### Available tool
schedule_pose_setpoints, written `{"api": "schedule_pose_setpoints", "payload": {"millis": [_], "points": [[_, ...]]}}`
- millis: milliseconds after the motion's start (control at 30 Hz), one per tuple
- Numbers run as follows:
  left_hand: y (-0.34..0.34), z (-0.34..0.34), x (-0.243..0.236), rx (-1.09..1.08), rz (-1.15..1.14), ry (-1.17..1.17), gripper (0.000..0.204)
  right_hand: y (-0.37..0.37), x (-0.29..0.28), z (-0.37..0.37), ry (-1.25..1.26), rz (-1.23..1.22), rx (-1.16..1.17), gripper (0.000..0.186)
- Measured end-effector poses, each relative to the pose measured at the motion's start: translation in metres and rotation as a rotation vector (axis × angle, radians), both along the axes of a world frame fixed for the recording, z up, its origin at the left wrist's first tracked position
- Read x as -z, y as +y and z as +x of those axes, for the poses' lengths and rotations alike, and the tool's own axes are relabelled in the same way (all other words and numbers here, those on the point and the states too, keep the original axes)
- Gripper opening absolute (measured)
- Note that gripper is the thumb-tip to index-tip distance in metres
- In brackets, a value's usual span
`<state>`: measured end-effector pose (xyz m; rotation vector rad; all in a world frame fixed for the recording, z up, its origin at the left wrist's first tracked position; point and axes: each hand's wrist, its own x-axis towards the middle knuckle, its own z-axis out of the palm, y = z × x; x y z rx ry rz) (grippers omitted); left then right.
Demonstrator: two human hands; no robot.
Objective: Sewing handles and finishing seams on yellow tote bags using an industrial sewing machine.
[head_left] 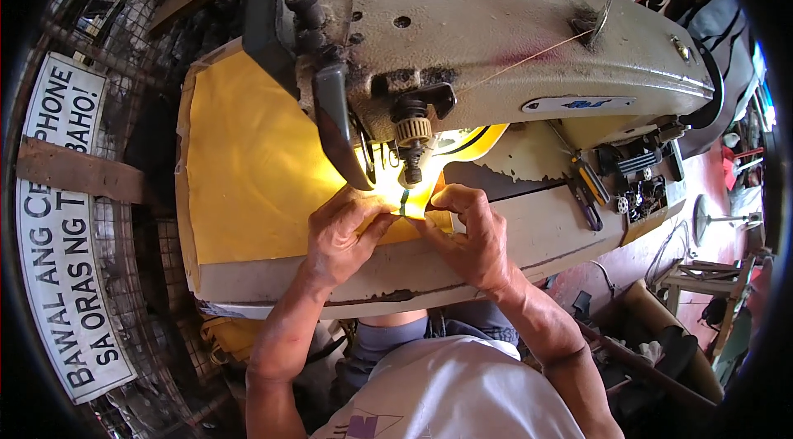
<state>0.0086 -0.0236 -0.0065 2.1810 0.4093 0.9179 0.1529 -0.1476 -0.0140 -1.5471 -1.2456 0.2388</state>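
Both hands' fingers [376, 220] pinch yellow fabric [256, 158] on worn sewing table [545, 232] — cluttered workshop.

Fabric [248, 158] on table [545, 232], left of sewing machine [496, 42]; hands below needle; scissors [588, 191] right.

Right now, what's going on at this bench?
A person sits at an industrial sewing machine, feeding yellow fabric under its lit needle area. The left hand and the right hand both press flat on the fabric, close on either side of a dark strip at the presser foot. Small tools lie on the table to the right.
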Motion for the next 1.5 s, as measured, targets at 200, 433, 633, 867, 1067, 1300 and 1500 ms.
{"api": "schedule_pose_setpoints", "payload": {"millis": [200, 433, 633, 867, 1067, 1300, 1500], "points": [[0.000, -0.002, 0.002, -0.013, 0.058, 0.012, 0.024, -0.001, 0.008, -0.001, -0.033, 0.037, 0.028, 0.042], [0.000, -0.004, 0.003, -0.017, 0.145, 0.010, 0.026, -0.004, 0.016, -0.004, 0.041, 0.023, 0.032, 0.046], [0.001, -0.002, 0.003, -0.022, 0.325, 0.005, 0.031, -0.003, 0.013, -0.003, 0.131, 0.016, 0.003, 0.045], [0.002, 0.005, 0.002, 0.016, 0.236, 0.047, 0.029, -0.001, 0.005, 0.002, 0.347, -0.149, -0.016, 0.049], [0.008, 0.003, 0.012, 0.033, 0.144, 0.074, 0.035, 0.002, 0.006, 0.003, 0.240, -0.160, 0.043, 0.051], [0.008, -0.004, 0.015, -0.006, 0.060, 0.107, 0.030, 0.001, 0.004, 0.002, 0.142, -0.130, 0.043, 0.052], [0.007, -0.003, 0.013, 0.015, 0.014, 0.045, 0.016, 0.001, 0.003, 0.003, 0.014, -0.091, 0.053, 0.049]]}}
